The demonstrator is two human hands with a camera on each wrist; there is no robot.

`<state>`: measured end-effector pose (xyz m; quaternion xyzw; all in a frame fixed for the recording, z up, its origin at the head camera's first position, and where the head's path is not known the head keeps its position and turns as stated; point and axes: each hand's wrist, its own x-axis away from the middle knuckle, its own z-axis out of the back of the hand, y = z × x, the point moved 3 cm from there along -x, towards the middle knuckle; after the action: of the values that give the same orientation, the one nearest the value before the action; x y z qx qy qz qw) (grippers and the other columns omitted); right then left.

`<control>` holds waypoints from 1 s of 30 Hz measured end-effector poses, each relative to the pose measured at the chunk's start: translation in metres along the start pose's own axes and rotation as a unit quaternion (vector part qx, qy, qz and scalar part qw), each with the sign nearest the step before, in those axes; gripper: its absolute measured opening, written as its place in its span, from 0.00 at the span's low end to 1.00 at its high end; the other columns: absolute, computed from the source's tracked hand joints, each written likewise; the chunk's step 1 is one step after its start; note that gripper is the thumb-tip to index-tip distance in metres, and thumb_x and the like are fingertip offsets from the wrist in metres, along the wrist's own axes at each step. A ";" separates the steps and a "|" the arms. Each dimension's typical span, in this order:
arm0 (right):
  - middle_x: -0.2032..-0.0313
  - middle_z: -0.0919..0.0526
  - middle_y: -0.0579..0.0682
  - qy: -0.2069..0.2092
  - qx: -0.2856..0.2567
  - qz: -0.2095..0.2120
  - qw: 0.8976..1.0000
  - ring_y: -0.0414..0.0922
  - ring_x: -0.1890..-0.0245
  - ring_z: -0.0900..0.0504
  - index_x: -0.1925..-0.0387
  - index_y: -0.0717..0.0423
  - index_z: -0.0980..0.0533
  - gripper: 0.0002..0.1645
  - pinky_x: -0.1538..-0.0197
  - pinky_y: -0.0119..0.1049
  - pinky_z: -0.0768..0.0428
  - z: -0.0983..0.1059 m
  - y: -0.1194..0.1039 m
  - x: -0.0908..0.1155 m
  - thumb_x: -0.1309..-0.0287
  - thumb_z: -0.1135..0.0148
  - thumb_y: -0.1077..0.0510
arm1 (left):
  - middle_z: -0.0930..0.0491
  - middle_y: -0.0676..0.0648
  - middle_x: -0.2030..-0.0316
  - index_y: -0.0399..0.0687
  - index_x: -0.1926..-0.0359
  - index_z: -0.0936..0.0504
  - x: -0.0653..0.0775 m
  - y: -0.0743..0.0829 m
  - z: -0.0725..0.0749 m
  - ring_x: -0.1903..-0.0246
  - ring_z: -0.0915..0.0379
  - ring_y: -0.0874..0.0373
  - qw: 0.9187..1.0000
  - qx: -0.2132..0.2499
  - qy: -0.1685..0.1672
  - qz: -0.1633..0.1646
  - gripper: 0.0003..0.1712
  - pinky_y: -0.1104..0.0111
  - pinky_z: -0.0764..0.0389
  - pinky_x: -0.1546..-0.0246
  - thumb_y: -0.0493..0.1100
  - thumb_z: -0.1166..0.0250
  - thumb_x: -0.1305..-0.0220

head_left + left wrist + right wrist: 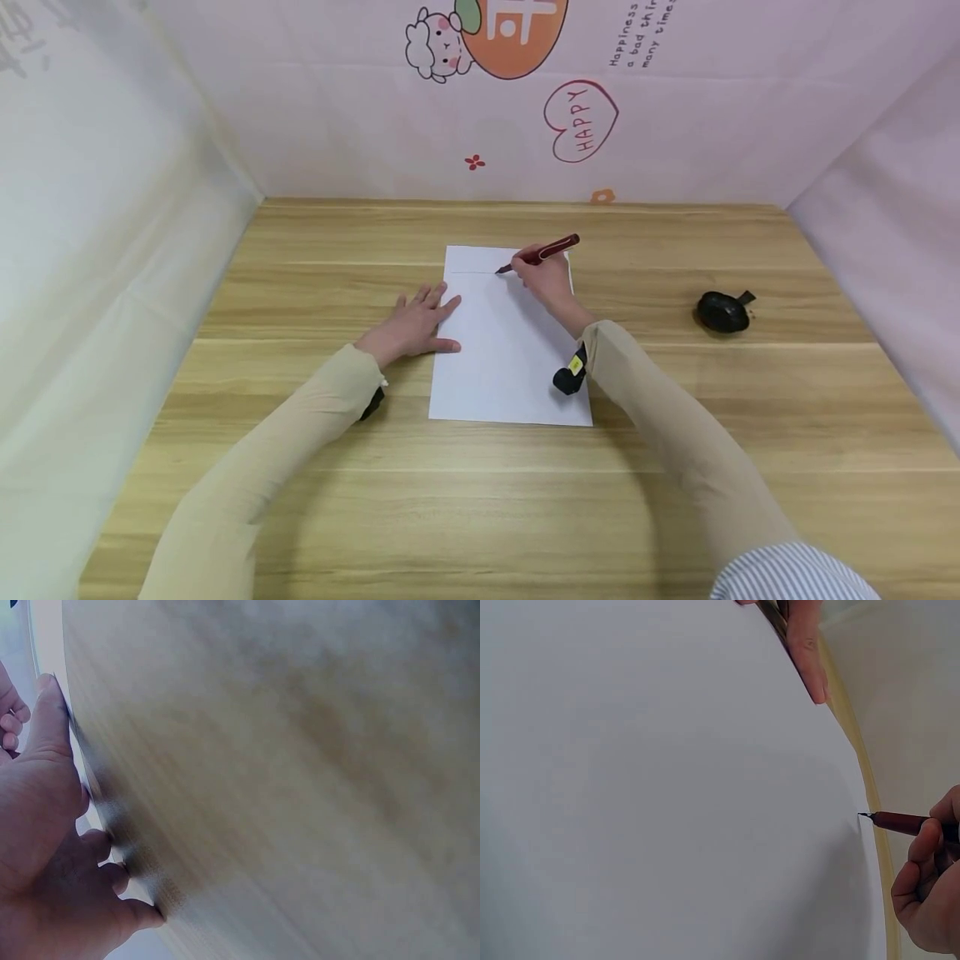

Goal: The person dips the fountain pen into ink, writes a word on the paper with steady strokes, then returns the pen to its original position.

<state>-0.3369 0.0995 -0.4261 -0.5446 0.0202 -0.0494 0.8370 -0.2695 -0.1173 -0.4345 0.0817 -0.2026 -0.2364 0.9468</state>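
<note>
A white sheet of paper [502, 367] lies on the wooden table, with a thin line [472, 272] drawn near its top. My right hand [549, 279] grips a dark red fountain pen [558, 247], its nib at the right end of that line. In the right wrist view the pen [900, 822] slants in from the right, its metal nib at the paper [705, 765]. My left hand [416, 323] rests with fingers spread across the left edge of the sheet. Seen from the left wrist, that hand [52, 825] lies along the paper's edge, thumb extended.
A black rounded object [722, 312] with a small tab sits on the table [337, 500] to the right. White cloth walls stand at the left, right and back; the back one [360, 125] carries printed cartoons and lettering. Small black cameras are strapped at both wrists.
</note>
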 end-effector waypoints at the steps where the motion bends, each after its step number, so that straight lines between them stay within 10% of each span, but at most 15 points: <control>1: 0.81 0.25 0.43 0.000 -0.002 0.001 1.000 0.36 0.83 0.28 0.64 0.58 0.20 0.09 0.79 0.26 0.32 0.000 0.000 0.000 0.46 0.42 0.60 | 0.69 0.41 0.26 0.54 0.26 0.58 0.000 0.000 0.000 0.27 0.72 0.39 1.000 0.001 -0.001 0.000 0.50 0.38 0.60 0.32 0.66 0.45 0.40; 30: 0.80 0.25 0.43 0.021 -0.029 -0.031 0.999 0.36 0.83 0.28 0.63 0.59 0.22 0.09 0.78 0.26 0.30 0.029 0.014 -0.001 0.47 0.42 0.60 | 0.68 0.39 0.26 0.53 0.26 0.57 -0.001 -0.001 -0.002 0.27 0.73 0.38 1.000 0.012 0.008 -0.012 0.50 0.37 0.60 0.33 0.65 0.45 0.39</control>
<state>-0.3345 0.1318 -0.4268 -0.5679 0.0217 -0.0863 0.8183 -0.2695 -0.1173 -0.4368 0.0978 -0.1968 -0.2449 0.9443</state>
